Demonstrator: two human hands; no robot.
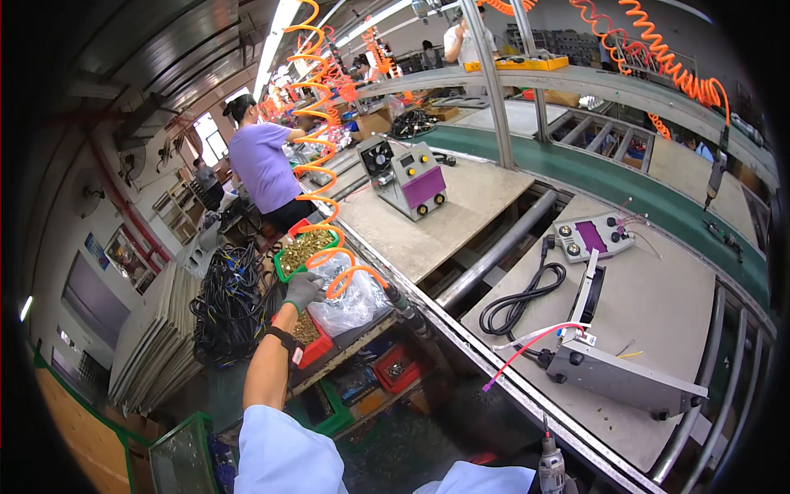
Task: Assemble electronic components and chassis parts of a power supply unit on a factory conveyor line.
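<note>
I'm at the fetching step — my gloved left hand [303, 290] hovers curled over the red bin of small brass parts [310, 336] on the lower shelf under the workbench's left edge, beside a clear plastic bag [354, 303]. Whether it has pinched anything, I cannot tell. Next comes a firm pinch of loose parts, I judge. My right hand is hidden — only a powered screwdriver [550, 465] shows at the bottom edge.

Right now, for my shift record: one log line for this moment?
left hand: gloved, reaching into red bin | right hand: unseen | grey case: on bench
</note>
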